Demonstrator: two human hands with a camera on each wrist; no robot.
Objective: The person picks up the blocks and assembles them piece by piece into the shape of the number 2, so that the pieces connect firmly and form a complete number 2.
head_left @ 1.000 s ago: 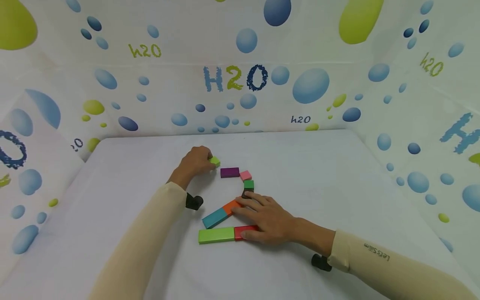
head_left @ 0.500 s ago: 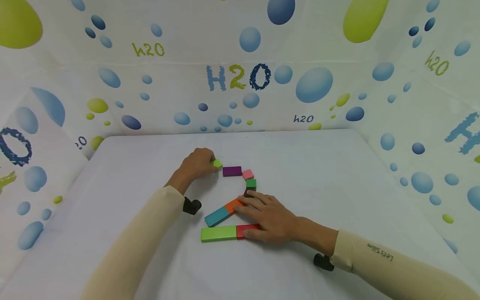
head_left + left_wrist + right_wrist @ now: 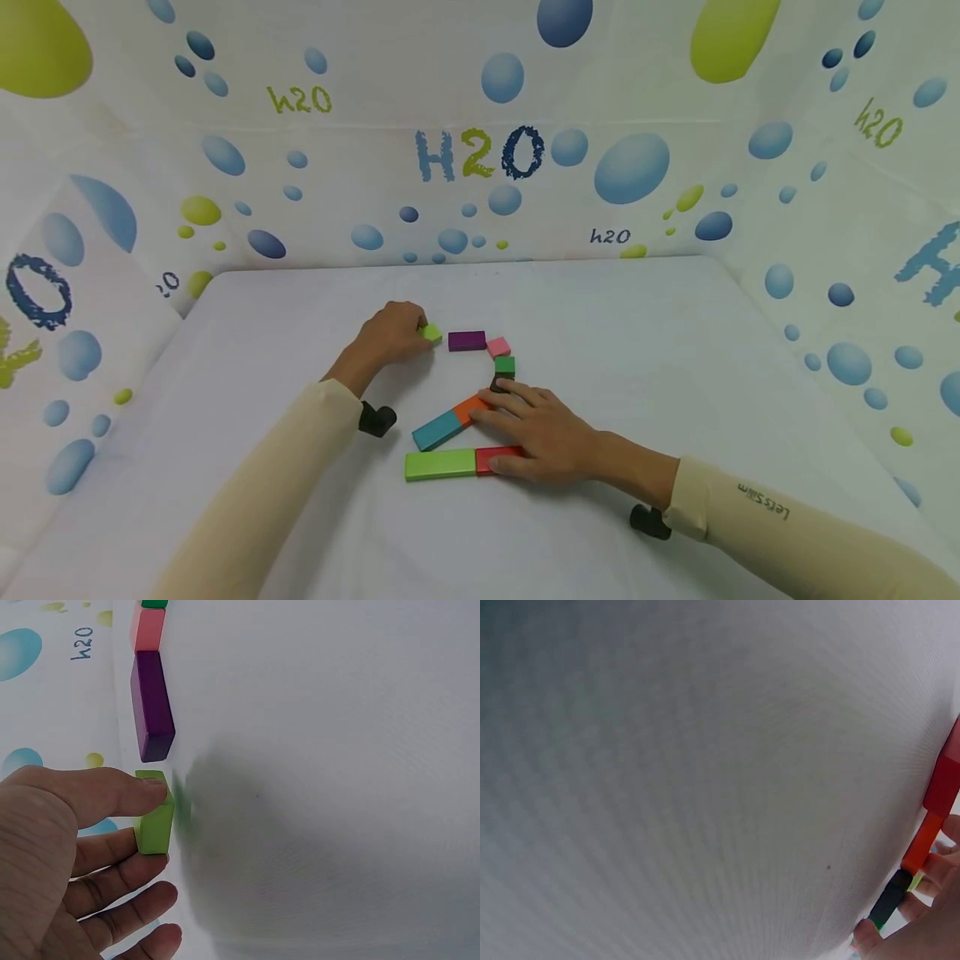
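My left hand (image 3: 387, 335) pinches a small light green block (image 3: 155, 825) between thumb and fingers, just left of a purple block (image 3: 467, 341) and apart from it. A pink block (image 3: 498, 346) and a dark green block (image 3: 505, 366) continue the curved row. My right hand (image 3: 551, 437) lies over the blocks with its fingers spread. Its fingertips touch or hover by a black block (image 3: 890, 896) and an orange block (image 3: 470, 409), and its thumb rests on a red block (image 3: 492, 461). The hand partly hides these three.
A teal block (image 3: 437, 431) lies end to end with the orange one, slanting. Nearer me, a long light green block (image 3: 440, 465) adjoins the red block. All lie on a white-covered table (image 3: 637, 333), with a printed cloth (image 3: 360, 192) rising behind.
The left hand has drawn the small light green block slightly toward me and a little away from the purple block. The right hand stays in place. The head view has shifted slightly.
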